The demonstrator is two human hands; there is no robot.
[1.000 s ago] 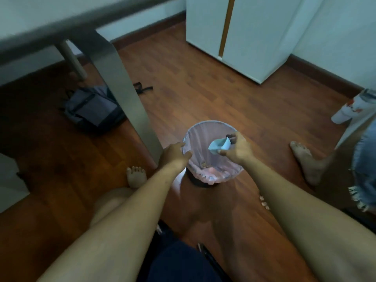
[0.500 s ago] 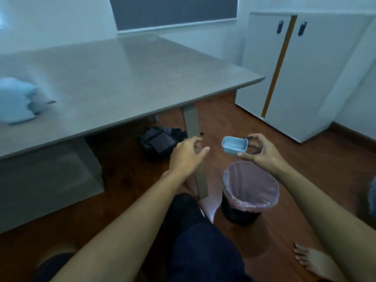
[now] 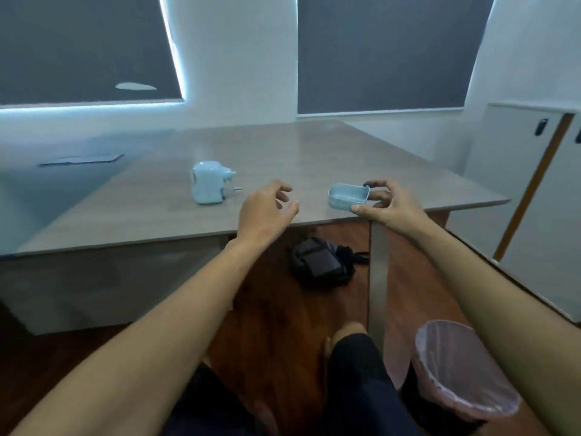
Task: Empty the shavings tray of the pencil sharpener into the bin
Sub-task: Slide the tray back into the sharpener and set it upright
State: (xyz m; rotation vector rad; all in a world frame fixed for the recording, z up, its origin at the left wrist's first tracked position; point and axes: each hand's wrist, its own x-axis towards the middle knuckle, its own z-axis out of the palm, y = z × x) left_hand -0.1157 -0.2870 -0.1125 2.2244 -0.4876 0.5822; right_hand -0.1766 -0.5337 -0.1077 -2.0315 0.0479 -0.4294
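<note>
My right hand [image 3: 388, 204] grips the small light-blue shavings tray [image 3: 347, 196] by its right end, holding it upright just over the near right part of the grey table [image 3: 283, 158]. The tray looks empty inside. The pale blue pencil sharpener [image 3: 207, 182] stands on the table to the left, its crank side facing right. My left hand [image 3: 265, 212] hovers open between the sharpener and the tray, at the table's front edge. The bin [image 3: 462, 376], lined with a pinkish bag, stands on the floor at the lower right, partly behind my right forearm.
A dark bag [image 3: 323, 262] lies on the wooden floor under the table, beside the metal table leg [image 3: 379, 272]. A white cabinet [image 3: 534, 190] stands at the right. A flat sheet [image 3: 81, 159] lies on the far left of the table. My knees fill the bottom.
My view has swung up from the bin to the tabletop. The right hand has carried the tray from over the bin up to the table's near right corner. The left hand rose alongside.
</note>
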